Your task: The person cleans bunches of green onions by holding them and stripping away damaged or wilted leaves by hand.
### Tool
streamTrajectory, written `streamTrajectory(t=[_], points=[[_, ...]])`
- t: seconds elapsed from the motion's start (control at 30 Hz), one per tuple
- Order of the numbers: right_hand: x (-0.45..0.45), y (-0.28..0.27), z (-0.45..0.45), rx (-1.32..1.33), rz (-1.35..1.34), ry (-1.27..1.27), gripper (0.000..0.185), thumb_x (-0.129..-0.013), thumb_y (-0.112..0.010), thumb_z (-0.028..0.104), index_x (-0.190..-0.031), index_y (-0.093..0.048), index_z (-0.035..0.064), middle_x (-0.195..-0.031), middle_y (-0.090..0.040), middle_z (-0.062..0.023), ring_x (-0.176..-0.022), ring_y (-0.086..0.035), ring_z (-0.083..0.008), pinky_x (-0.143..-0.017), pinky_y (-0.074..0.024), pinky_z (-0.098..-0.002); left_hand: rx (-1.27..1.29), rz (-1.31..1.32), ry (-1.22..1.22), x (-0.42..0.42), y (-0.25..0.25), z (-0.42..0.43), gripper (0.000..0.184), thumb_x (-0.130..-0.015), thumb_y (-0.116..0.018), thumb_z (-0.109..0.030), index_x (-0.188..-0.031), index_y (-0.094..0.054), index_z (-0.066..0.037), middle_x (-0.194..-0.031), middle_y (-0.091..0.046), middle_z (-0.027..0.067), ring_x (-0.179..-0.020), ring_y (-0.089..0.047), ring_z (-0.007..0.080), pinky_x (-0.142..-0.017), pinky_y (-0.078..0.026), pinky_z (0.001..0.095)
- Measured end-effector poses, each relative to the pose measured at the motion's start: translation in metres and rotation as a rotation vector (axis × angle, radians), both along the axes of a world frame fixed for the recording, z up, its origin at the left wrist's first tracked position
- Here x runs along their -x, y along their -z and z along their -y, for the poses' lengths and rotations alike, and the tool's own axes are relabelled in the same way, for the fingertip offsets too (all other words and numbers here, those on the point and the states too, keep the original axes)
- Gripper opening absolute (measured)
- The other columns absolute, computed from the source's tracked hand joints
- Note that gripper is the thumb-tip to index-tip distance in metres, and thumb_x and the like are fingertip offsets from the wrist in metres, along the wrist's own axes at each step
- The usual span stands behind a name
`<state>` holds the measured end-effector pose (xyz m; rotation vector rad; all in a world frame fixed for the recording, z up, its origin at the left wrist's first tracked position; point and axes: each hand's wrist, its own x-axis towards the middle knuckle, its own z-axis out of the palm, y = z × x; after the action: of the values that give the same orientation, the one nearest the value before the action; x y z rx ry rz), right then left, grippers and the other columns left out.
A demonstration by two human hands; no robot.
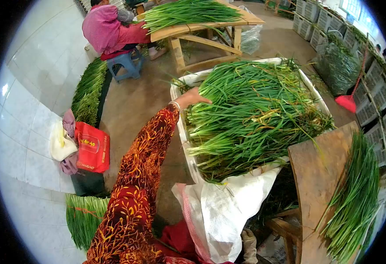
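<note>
My left hand (192, 97) reaches over the near-left rim of a white plastic crate (182, 132), a bangle at its wrist. Its fingers close around the pale stem ends of some garlic chives (245, 105), and the leaves partly cover them. The thumb lies along the lower side, pointing right. Chives fill the crate in a loose heap, with yellowed blades mixed in on the right. My right hand is outside the picture. A white woven sack (228, 211) lies across my lap against the crate's near edge.
At right, a wooden board (312, 176) bears a sorted pile of chives (356, 198). Tied chives (85, 218) and a red bag (92, 147) are on the left. Another person (107, 28) sits by a wooden table (171, 34). A red broom (346, 102) stands near stacked crates.
</note>
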<state>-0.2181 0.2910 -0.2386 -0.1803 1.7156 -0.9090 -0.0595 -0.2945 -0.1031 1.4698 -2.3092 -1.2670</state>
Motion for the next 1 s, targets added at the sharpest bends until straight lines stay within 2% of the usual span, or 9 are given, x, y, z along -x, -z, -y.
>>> streamTrajectory(t=[0.2, 0.33, 0.4, 0.53, 0.63, 0.7, 0.83, 0.97, 1.0], points=[[0.002, -0.013, 0.002, 0.064, 0.016, 0.103, 0.022, -0.087, -0.052, 0.015, -0.103, -0.057, 0.0005, -0.08, -0.058, -0.0022, -0.067, -0.053, -0.0108, -0.06, -0.0419, -0.0221, 0.053, -0.036, 0.026, 0.013, -0.032, -0.005, 0.092, -0.065, -0.074, -0.038, -0.128, -0.027, 0.01, -0.129, -0.036, 0.0262, -0.12, -0.036, 0.0335, -0.099, -0.029, 0.0377], [0.005, -0.002, 0.001, 0.098, -0.043, 0.034, 0.022, -0.086, -0.053, 0.014, -0.103, -0.057, 0.0007, -0.08, -0.058, -0.0019, -0.067, -0.053, -0.0105, -0.06, -0.0417, -0.0219, 0.165, 0.101, 0.031, 0.025, -0.104, -0.049, 0.088, -0.07, -0.068, -0.04, -0.128, -0.026, 0.011, -0.13, -0.032, 0.0285, -0.122, -0.032, 0.0345, -0.101, -0.028, 0.0408], [0.008, 0.008, -0.001, 0.12, -0.089, 0.006, 0.022, -0.086, -0.054, 0.014, -0.103, -0.057, 0.0009, -0.08, -0.058, -0.0017, -0.068, -0.053, -0.0102, -0.06, -0.0417, -0.0217, 0.063, 0.096, 0.063, 0.026, -0.094, -0.031, 0.089, -0.07, -0.068, -0.04, -0.128, -0.025, 0.012, -0.133, -0.029, 0.0283, -0.123, -0.03, 0.0356, -0.099, -0.029, 0.0397], [0.021, 0.021, -0.008, 0.239, -0.094, 0.055, 0.022, -0.085, -0.055, 0.013, -0.104, -0.057, 0.0014, -0.082, -0.059, -0.0018, -0.068, -0.052, -0.0089, -0.06, -0.0415, -0.0208, 0.151, 0.122, 0.081, 0.024, -0.116, -0.044, 0.087, -0.068, -0.07, -0.039, -0.126, -0.029, 0.012, -0.129, -0.034, 0.0271, -0.121, -0.034, 0.0328, -0.098, -0.03, 0.0385], [0.033, -0.015, 0.004, 0.28, -0.236, 0.002, 0.026, -0.087, -0.055, 0.019, -0.107, -0.056, 0.0026, -0.086, -0.061, -0.0044, -0.07, -0.054, -0.0101, -0.061, -0.0429, -0.0218, 0.262, 0.243, 0.079, 0.021, -0.14, -0.062, 0.084, -0.067, -0.071, -0.038, -0.126, -0.034, 0.009, -0.125, -0.042, 0.024, -0.116, -0.04, 0.0301, -0.096, -0.032, 0.0375], [0.038, -0.073, 0.027, 0.286, -0.258, -0.002, 0.031, -0.087, -0.055, 0.024, -0.109, -0.056, 0.0024, -0.089, -0.061, -0.0057, -0.07, -0.054, -0.0117, -0.062, -0.0433, -0.0233, 0.258, 0.235, 0.158, 0.011, -0.148, -0.057, 0.088, -0.066, -0.07, -0.042, -0.125, -0.032, 0.012, -0.126, -0.039, 0.0263, -0.118, -0.038, 0.0328, -0.096, -0.032, 0.0384], [0.04, -0.194, 0.102, 0.729, -0.064, 0.021, 0.048, -0.089, -0.047, 0.034, -0.121, -0.046, -0.0018, -0.103, -0.059, -0.0136, -0.088, -0.056, -0.0182, -0.071, -0.0459, -0.0272, 0.277, 0.161, 0.296, -0.007, -0.181, -0.076, 0.089, -0.062, -0.071, -0.047, -0.119, -0.039, 0.013, -0.123, -0.041, 0.0281, -0.114, -0.041, 0.0359, -0.095, -0.034, 0.039], [0.018, -0.235, 0.221, 0.873, 0.368, -0.095, 0.072, -0.088, -0.039, 0.049, -0.137, -0.015, 0.0017, -0.13, -0.035, -0.025, -0.114, -0.044, -0.0282, -0.087, -0.0426, -0.0357, 0.435, 0.247, 0.241, 0.007, -0.207, -0.143, 0.08, -0.062, -0.071, -0.047, -0.112, -0.047, 0.011, -0.109, -0.052, 0.0266, -0.099, -0.052, 0.0326, -0.083, -0.042, 0.0386], [0.011, -0.238, 0.243, 0.832, 0.403, -0.126, 0.085, -0.082, -0.04, 0.059, -0.138, -0.01, 0.0026, -0.134, -0.027, -0.0241, -0.119, -0.038, -0.0302, -0.091, -0.0383, -0.0421, 0.563, 0.237, 0.22, 0.012, -0.2, -0.159, 0.077, -0.063, -0.072, -0.045, -0.112, -0.046, 0.009, -0.1, -0.055, 0.0253, -0.093, -0.055, 0.0305, -0.081, -0.044, 0.0381]])
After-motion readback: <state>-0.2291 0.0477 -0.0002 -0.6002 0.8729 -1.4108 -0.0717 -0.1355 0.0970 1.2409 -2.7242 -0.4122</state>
